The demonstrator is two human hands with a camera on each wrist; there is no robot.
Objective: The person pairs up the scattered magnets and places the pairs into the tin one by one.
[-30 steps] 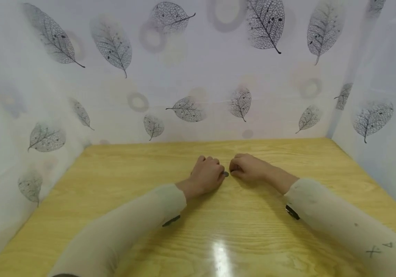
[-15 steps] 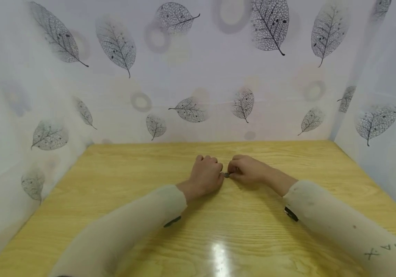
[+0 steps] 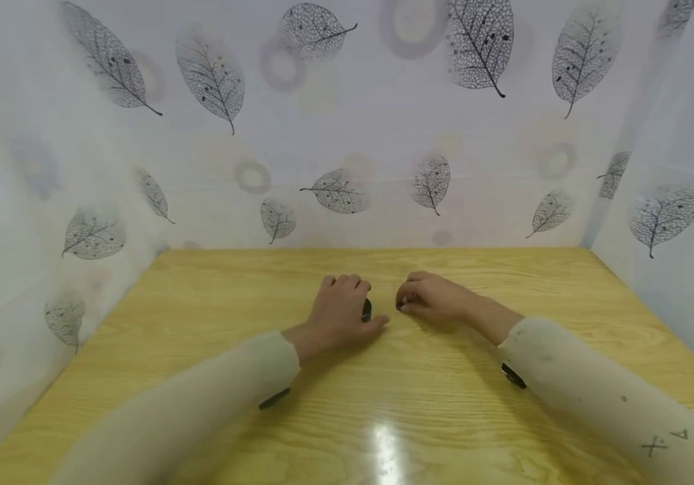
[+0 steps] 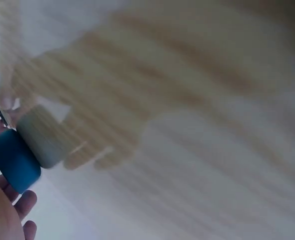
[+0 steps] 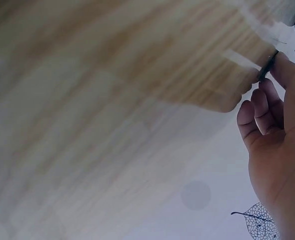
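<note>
My left hand (image 3: 341, 310) is at the middle of the table, fingers reaching forward, thumb stretched out to the right and apart from them. Between thumb and fingers shows a short, rounded dark-blue object (image 4: 14, 160); in the left wrist view it meets its own reflection on the tabletop. Its kind cannot be told. A little to the right, my right hand (image 3: 438, 300) pinches a small, thin dark piece (image 5: 268, 66) between thumb and forefinger, its other fingers curled. A gap separates the two hands.
The glossy wood-grain table (image 3: 347, 417) mirrors the hands. A pale curtain (image 3: 359, 135) printed with leaves encloses the back and both sides. Both forearms wear light sleeves (image 3: 614, 397), with a dark device at each wrist.
My left hand has loosened and drawn back left, uncovering the dark-blue object. My right hand has taken the small piece that stuck out beside the left hand; the two have parted.
</note>
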